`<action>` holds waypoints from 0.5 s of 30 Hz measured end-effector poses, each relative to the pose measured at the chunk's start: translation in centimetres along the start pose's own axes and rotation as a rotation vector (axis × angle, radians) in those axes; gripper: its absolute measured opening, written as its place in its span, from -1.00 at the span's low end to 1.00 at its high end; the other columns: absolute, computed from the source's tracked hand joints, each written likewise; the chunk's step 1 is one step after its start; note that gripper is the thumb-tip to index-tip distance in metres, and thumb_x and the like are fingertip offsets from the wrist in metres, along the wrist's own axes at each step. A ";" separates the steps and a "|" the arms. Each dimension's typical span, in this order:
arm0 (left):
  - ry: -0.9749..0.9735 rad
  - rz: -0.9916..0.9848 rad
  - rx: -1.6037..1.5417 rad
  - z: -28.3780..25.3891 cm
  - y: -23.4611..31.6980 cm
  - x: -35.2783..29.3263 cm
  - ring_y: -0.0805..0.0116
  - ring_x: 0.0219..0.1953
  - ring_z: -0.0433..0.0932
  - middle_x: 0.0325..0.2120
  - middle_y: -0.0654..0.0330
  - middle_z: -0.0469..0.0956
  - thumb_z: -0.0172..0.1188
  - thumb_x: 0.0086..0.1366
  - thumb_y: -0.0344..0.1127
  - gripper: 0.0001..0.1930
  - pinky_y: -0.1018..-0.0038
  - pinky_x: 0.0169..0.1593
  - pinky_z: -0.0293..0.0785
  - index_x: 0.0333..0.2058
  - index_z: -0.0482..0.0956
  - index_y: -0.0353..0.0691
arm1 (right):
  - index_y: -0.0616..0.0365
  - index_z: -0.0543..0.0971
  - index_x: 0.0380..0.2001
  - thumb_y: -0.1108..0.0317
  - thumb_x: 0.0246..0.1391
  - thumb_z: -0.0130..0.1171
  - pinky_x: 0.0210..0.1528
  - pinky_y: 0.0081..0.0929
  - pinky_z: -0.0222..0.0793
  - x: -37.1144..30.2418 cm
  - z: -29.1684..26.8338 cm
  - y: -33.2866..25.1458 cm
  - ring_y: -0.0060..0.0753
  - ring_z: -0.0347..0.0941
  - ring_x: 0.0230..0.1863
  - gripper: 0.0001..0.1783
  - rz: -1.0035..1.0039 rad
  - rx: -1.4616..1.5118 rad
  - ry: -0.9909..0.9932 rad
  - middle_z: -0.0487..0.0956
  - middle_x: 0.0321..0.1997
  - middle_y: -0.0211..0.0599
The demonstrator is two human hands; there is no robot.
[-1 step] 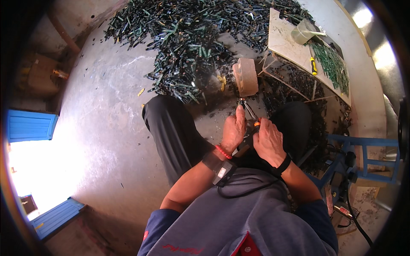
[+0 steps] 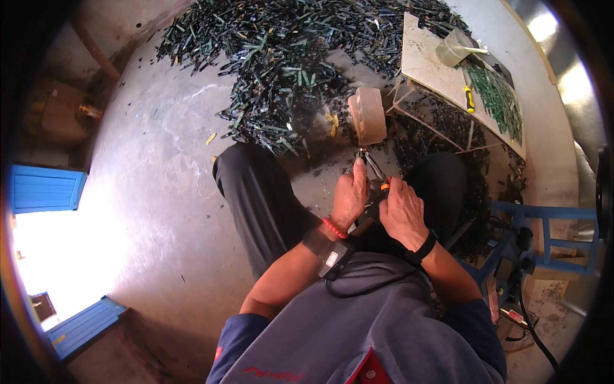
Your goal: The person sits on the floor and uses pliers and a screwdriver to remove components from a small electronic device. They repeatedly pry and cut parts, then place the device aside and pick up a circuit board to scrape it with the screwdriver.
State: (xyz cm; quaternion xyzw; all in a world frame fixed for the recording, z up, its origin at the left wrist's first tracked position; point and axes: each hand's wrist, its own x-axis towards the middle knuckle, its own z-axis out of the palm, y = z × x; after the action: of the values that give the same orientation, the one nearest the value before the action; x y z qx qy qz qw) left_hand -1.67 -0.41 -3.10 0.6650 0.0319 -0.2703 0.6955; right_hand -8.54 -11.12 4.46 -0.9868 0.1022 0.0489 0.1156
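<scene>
My right hand [image 2: 401, 206] is wrapped round the handle of a tool [image 2: 376, 168] with a slim metal shaft and an orange collar; whether it is a soldering iron or a screwdriver does not show. Its shaft points up and left towards my left thumb. My left hand [image 2: 350, 195] is closed in a pinch, thumb extended on top, with a small dark piece [image 2: 359, 153] at its tip. What kind of piece it is, I cannot make out. Just beyond the tool's tip stands a reddish brick block [image 2: 368, 116] on the floor.
A large heap of dark green and black strips [image 2: 275, 83] covers the floor ahead. On the right, a low board-topped table [image 2: 425, 54] carries a translucent cup [image 2: 453, 48], a yellow-black screwdriver [image 2: 469, 100] and green strips [image 2: 495, 96]. A blue frame [image 2: 543, 237] and cables stand at lower right.
</scene>
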 end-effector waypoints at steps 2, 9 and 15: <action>0.002 0.006 0.019 0.0 0.1 -0.1 0.27 -0.73 0.27 -0.86 0.16 0.27 -0.32 0.40 0.22 -0.21 0.28 -0.55 0.21 -0.78 0.37 -0.37 | 0.32 0.34 -0.18 0.38 -0.03 0.07 -0.19 -0.11 0.40 0.0 -0.1 0.0 0.05 0.46 -0.18 -0.67 -0.003 0.005 -0.020 0.49 -0.24 0.04; 0.129 0.180 0.281 0.4 0.2 -0.5 0.00 -0.69 0.30 -0.81 -0.01 0.33 -0.33 0.43 0.14 -0.27 0.21 -0.52 0.23 -0.73 0.38 -0.36 | 0.30 0.32 -0.28 0.34 0.00 0.04 -0.21 -0.08 0.41 0.6 -1.3 0.1 0.11 0.50 -0.28 -0.72 0.019 0.105 -0.249 0.53 -0.34 0.07; 0.130 0.183 0.464 0.5 0.2 -0.7 -0.33 -0.48 0.43 -0.66 -0.26 0.44 -0.37 0.43 0.10 -0.27 -0.02 -0.38 0.32 -0.64 0.49 -0.41 | 0.31 0.29 -0.31 0.32 0.00 0.01 -0.21 -0.08 0.41 0.9 -2.2 0.3 0.19 0.50 -0.30 -0.72 -0.001 0.184 -0.351 0.54 -0.37 0.12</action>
State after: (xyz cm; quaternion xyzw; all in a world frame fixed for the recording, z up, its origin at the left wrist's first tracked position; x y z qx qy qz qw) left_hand -2.28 -0.68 -2.56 0.8230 -0.0466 -0.1632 0.5422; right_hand -7.57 -12.11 6.44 -0.9485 0.0838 0.2104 0.2214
